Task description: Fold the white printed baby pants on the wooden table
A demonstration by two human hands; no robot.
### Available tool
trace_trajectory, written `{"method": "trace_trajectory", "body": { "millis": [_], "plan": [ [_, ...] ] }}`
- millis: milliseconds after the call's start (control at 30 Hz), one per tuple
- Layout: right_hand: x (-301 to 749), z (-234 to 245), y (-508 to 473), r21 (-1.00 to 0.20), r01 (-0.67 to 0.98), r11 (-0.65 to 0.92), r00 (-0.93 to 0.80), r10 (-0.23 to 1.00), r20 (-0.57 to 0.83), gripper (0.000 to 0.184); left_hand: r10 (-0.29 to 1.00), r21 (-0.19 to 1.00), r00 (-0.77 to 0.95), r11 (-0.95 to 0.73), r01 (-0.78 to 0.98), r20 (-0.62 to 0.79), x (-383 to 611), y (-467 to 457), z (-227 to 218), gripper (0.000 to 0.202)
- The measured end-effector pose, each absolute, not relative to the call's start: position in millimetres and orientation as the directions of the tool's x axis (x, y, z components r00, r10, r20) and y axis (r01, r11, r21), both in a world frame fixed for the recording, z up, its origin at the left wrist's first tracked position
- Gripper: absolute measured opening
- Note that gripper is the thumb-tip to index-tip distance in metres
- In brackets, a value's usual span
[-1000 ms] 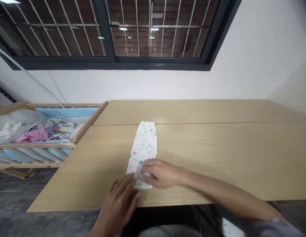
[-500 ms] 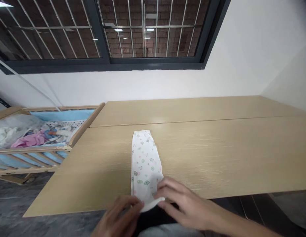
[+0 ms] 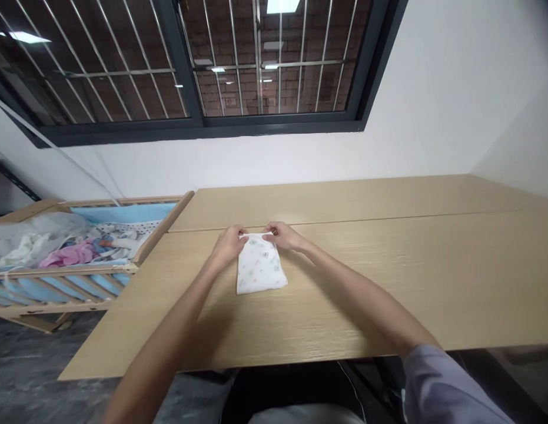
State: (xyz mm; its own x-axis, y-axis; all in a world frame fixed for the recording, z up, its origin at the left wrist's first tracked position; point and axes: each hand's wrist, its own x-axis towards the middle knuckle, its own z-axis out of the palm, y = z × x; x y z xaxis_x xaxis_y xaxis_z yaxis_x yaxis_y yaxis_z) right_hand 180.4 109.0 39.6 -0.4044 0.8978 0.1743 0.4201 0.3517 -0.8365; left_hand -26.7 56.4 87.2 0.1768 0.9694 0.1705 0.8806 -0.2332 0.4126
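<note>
A pair of white baby pants [image 3: 261, 268] with a small green and pink print lies folded over on the wooden table, with its wider end towards me. My left hand [image 3: 232, 242] pinches the far left corner between thumb and fingers. At the far right corner, my right hand [image 3: 283, 235] pinches the cloth in the same way. The far edge between the two hands is pulled straight. My fingertips partly hide both corners.
The wooden table [image 3: 388, 277] has a seam running across it. To its left stands a wooden crib [image 3: 165, 227] with blue lining, holding a pink cloth [image 3: 70, 254] and other crumpled cloths. A barred window [image 3: 274, 126] is set in the white wall behind.
Both hands have carried the near end of the pants away from me to the far end. The pants are now folded to about half their former length.
</note>
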Motion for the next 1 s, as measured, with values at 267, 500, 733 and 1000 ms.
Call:
{"method": "trace_trajectory", "body": {
  "millis": [267,500,733,1000],
  "plan": [
    [172,17,134,-0.733,0.580,0.355,-0.344,0.923,0.174,0.020,0.975,0.251,0.098,-0.148,0.957,0.200,-3,59,68,0.029],
    [161,42,55,-0.376,0.320,0.870,-0.822,0.452,0.346,0.047,0.897,-0.070,0.273,-0.266,0.961,0.346,17,-76,23,0.050],
    [141,8,27,-0.506,0.097,0.857,-0.969,0.197,0.147,0.054,0.894,-0.105,0.257,-0.235,0.966,0.367,29,-103,-24,0.051],
    [147,-3,112,-0.360,0.365,0.859,-0.914,0.405,0.039,0.063,0.856,-0.059,0.231,-0.230,0.971,0.462,24,-98,-31,0.056]
  ]
}}
